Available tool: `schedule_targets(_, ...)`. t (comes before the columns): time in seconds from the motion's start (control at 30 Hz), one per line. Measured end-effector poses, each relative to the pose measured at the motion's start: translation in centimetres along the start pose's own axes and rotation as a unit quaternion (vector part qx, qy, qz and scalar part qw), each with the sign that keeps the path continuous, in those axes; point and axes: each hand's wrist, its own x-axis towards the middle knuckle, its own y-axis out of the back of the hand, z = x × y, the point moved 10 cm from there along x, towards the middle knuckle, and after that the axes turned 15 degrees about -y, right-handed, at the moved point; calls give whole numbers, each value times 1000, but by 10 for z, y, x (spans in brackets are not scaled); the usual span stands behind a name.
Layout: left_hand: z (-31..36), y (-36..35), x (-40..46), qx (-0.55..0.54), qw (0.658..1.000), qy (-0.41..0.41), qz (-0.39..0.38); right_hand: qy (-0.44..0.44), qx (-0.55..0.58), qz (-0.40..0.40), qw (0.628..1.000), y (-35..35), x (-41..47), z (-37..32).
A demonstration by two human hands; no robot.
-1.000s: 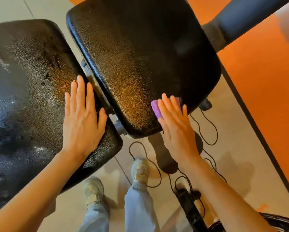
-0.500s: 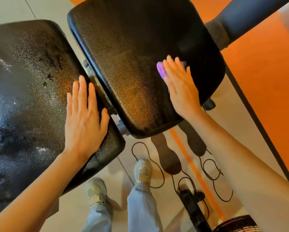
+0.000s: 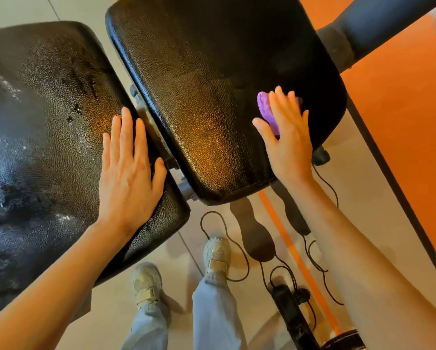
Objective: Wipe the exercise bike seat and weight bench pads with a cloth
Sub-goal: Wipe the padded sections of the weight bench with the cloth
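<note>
Two black textured bench pads fill the upper view: a worn, scuffed left pad (image 3: 42,127) and a right pad (image 3: 211,79) with a narrow gap and metal frame between them. My left hand (image 3: 127,170) lies flat, fingers spread, on the left pad's near right corner. My right hand (image 3: 286,137) presses a purple cloth (image 3: 266,109) flat against the right pad's near right part; most of the cloth is hidden under the palm and fingers.
A dark padded roller arm (image 3: 378,24) juts out at the top right over the orange floor (image 3: 401,117). Below the pads lie black cables (image 3: 222,238), a black power strip (image 3: 291,317) and my two shoes (image 3: 181,269) on beige tiles.
My right hand slid the cloth from the right pad's near edge up the pad, then back toward me a little. The left hand stayed flat on the left pad.
</note>
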Motion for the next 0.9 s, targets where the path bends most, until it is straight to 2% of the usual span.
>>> schedule_targets(0.1,0,0,0,-11,1000,-6,-1,-10,49,2,999,6,-2,-1)
schedule_targets(0.2,3,5,0,-37,999,-19,-3,-23,144,8,989,20,-10,1)
schedule_targets(0.3,26,11,-3,-42,996,-75,-9,-81,251,7,964,34,-46,13)
schedule_targets(0.47,94,4,-7,-48,975,-213,-44,-183,407,65,893,52,-98,42)
schedule_targets(0.63,158,-17,-14,12,928,-367,-67,-317,486,139,802,39,-128,91)
schedule_targets(0.77,190,-34,-7,75,882,-460,-69,-332,561,148,744,14,-139,102)
schedule_targets(0.9,196,-43,14,116,871,-472,-71,-333,615,162,696,-4,-140,106)
